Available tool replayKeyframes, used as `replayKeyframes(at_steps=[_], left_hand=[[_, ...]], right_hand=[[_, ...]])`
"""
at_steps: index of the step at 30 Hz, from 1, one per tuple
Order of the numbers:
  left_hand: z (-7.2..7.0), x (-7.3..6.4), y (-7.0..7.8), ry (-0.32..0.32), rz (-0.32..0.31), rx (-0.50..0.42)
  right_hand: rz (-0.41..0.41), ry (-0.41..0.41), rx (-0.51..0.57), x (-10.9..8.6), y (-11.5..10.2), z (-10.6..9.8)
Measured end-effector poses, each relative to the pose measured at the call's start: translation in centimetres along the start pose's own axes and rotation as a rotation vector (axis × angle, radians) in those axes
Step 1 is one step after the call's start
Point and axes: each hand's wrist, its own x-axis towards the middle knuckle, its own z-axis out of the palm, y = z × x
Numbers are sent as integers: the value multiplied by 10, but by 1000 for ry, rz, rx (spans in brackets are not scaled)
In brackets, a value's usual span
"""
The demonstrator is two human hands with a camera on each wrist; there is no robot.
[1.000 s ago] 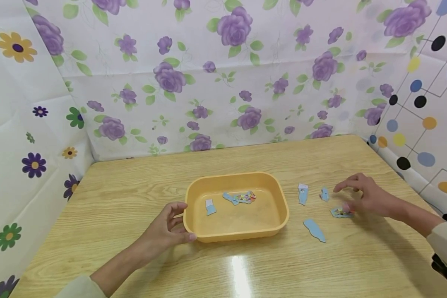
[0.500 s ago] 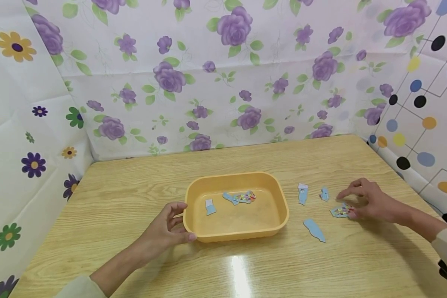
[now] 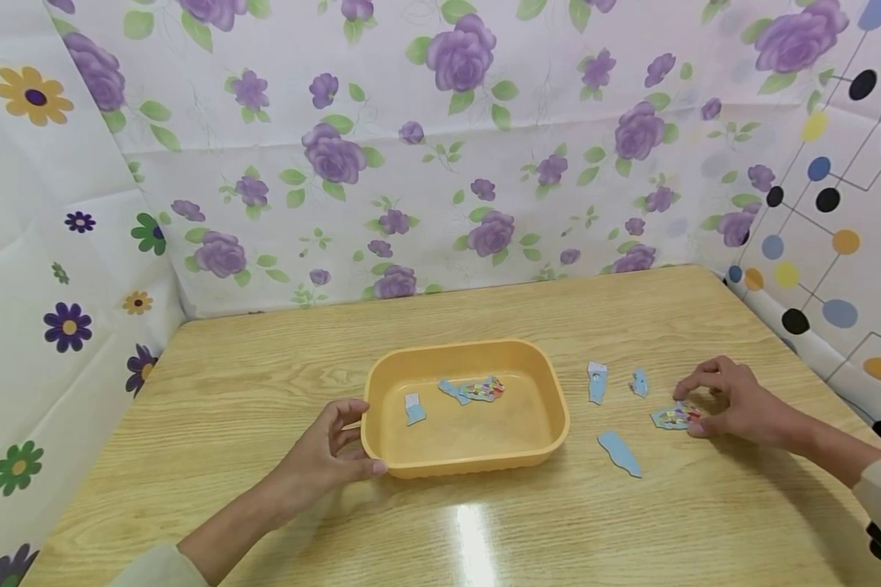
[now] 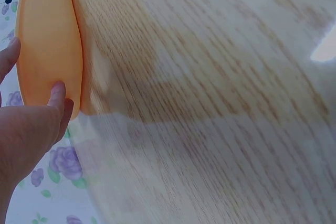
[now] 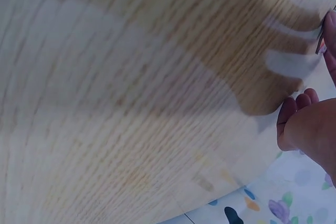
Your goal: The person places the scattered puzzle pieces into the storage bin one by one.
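Note:
My left hand [image 3: 334, 448] holds the left end of a yellow plastic tray [image 3: 466, 466], index finger at the rim and thumb at the near corner. In the left wrist view, fingertips rest against its outer wall [image 4: 50, 30]. At the right, my right hand [image 3: 741, 408] pinches a light-blue puzzle piece [image 3: 671, 419] with a multicoloured print, thumb and index finger at its right end. In the right wrist view, only a thin edge of this piece [image 5: 321, 40] shows by the fingertips. Inside the tray lie a blue-and-white piece [image 3: 414, 409] and a colourful piece [image 3: 484, 390] overlapping a blue one [image 3: 451, 391].
Between tray and right hand lie a tall blue-and-white piece [image 3: 597, 385], a small blue piece [image 3: 639, 383] and a long plain blue piece [image 3: 620, 454]. Patterned cloth [image 3: 411, 163] surrounds the wooden table [image 3: 264, 359] at the back and sides.
My right hand has come down onto the colourful puzzle piece, and its thumb and index finger have closed on the right end. The left hand and tray have stayed put.

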Motion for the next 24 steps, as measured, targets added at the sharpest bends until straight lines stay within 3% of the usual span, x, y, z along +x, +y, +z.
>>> replayKeyframes(at_steps=[9,18,24], left_hand=[[0,0,-1,14,-8,-3],[0,0,-3,28,-11,26],[1,0,0,18,-3,19]], right_hand=[[19,-7,24,-2,-2,1],[-147,97,-90,-5,1,9],[-119,129,-114,-5,-8,11]])
